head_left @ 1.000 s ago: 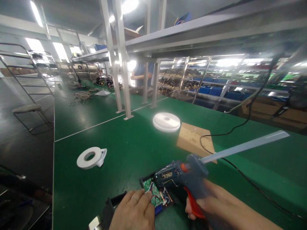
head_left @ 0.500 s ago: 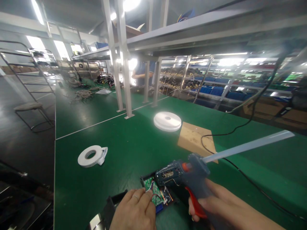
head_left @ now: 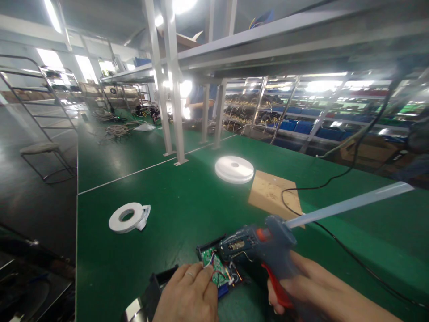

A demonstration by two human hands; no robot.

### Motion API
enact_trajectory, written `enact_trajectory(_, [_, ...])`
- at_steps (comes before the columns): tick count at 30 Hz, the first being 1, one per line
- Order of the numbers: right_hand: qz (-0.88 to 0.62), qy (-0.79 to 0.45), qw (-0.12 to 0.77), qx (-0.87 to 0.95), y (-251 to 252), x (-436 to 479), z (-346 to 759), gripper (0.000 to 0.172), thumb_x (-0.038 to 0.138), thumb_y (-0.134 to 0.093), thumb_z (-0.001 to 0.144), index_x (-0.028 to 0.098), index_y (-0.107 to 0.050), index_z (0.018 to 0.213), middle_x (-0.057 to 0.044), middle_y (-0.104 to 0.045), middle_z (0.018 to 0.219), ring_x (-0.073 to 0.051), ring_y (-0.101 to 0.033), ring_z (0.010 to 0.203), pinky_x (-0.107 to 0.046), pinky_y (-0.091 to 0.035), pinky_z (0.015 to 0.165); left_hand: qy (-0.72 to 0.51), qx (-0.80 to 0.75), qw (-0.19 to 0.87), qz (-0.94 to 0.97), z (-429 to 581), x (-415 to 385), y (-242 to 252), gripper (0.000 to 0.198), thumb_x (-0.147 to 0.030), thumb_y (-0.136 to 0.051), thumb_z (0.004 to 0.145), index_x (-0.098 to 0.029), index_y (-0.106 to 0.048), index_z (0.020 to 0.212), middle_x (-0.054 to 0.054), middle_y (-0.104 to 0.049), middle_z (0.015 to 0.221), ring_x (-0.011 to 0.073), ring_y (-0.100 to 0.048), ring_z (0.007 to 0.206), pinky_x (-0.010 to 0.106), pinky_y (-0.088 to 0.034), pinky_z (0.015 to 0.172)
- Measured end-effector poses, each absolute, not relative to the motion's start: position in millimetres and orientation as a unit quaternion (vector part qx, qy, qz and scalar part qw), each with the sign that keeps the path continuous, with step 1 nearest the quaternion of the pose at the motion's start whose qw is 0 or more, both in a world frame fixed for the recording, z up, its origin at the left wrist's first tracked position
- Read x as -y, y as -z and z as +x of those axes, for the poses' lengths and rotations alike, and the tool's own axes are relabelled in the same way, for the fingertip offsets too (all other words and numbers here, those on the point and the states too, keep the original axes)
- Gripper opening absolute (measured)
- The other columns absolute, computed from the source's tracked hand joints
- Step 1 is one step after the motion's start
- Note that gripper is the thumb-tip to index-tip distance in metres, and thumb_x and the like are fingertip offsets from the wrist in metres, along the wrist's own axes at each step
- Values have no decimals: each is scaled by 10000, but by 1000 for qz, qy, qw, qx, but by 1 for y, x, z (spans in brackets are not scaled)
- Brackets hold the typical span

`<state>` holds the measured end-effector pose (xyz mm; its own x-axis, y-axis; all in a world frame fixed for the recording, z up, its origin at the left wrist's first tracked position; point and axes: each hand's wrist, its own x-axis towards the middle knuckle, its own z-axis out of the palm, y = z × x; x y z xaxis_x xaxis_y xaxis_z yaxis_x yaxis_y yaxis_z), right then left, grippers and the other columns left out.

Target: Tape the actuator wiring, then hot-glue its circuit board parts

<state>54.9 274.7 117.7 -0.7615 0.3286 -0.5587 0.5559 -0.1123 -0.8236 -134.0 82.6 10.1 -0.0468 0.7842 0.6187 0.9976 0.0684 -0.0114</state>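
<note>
My right hand [head_left: 295, 288] is wrapped round the handle of a dark hot glue gun [head_left: 276, 241], fingers at its red trigger. A long translucent glue stick [head_left: 351, 203] sticks out of the gun's back. The front of the gun lies over a green circuit board [head_left: 219, 273] in an open black plastic housing [head_left: 211, 243]; its tip is hard to make out. My left hand [head_left: 189, 293], a ring on one finger, is closed over the near left side of the housing, fingertips at the board and its thin wires. Another black housing part [head_left: 156, 286] shows beside my left hand.
A roll of white labels [head_left: 125, 219] lies on the green table [head_left: 174, 197] at left. Further back are a white reel [head_left: 234, 170] and a piece of cardboard [head_left: 273, 192] with a black cable [head_left: 330, 181] across it. Metal posts [head_left: 174, 112] hold an overhead shelf. A person [head_left: 201, 105] stands behind.
The glue gun and my right hand have shifted slightly to the right. My left hand stays on the housing, nearly unmoved.
</note>
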Motion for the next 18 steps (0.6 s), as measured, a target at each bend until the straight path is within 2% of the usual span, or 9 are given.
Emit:
enact_trajectory(5, [328, 676, 93, -653, -116, -276, 54, 425, 575, -608, 832, 175, -657, 965, -59, -657, 880, -122, -577, 614, -211, -486, 540, 219, 686, 246, -648, -133, -83, -10, 180, -272, -523, 880, -213, -691, 848, -15, -740, 997, 167, -670, 891, 289, -523, 802])
enact_trajectory(13, [326, 694, 99, -634, -114, -278, 58, 423, 599, -619, 811, 185, -637, 899, -51, -651, 849, -114, -554, 585, -217, -459, 521, 223, 689, 246, -644, -133, -82, -10, 230, -313, -493, 926, -217, -689, 855, -22, -740, 999, 163, -677, 888, 283, -529, 807])
enact_trajectory(18, [346, 677, 94, -643, -114, -277, 59, 482, 595, -621, 804, 188, -619, 1061, -57, -650, 832, -138, -564, 586, -233, -464, 504, 228, 687, 252, -642, -132, -83, -10, 231, -311, -494, 920, -212, -688, 845, -18, -741, 989, 172, -681, 867, 294, -544, 792])
